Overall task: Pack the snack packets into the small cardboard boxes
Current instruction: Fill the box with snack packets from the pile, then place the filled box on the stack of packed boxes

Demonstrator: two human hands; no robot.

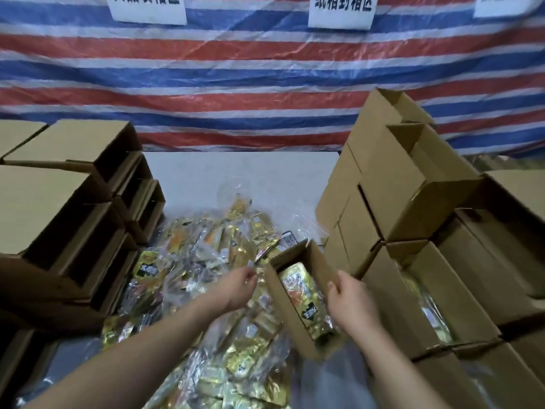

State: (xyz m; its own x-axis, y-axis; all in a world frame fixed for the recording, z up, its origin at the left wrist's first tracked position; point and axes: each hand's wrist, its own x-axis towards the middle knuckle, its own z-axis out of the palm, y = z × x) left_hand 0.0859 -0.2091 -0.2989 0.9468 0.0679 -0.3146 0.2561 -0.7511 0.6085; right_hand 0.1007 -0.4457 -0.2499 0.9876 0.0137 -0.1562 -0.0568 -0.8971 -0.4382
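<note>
A heap of gold snack packets (206, 249) in clear wrapping covers the middle of the table. A small open cardboard box (283, 311) sits tilted on the heap, with a gold packet (303, 296) lying inside it. My right hand (351, 302) grips the box's right wall near the rim. My left hand (239, 287) reaches down over the packets just left of the box, fingers curled toward the heap. Whether it holds a packet is hidden.
Empty open boxes (73, 208) are stacked on their sides at the left. Several more boxes (413, 202) are piled at the right, some with packets inside (433, 317). A striped tarp (265, 84) hangs behind the white table (236, 172).
</note>
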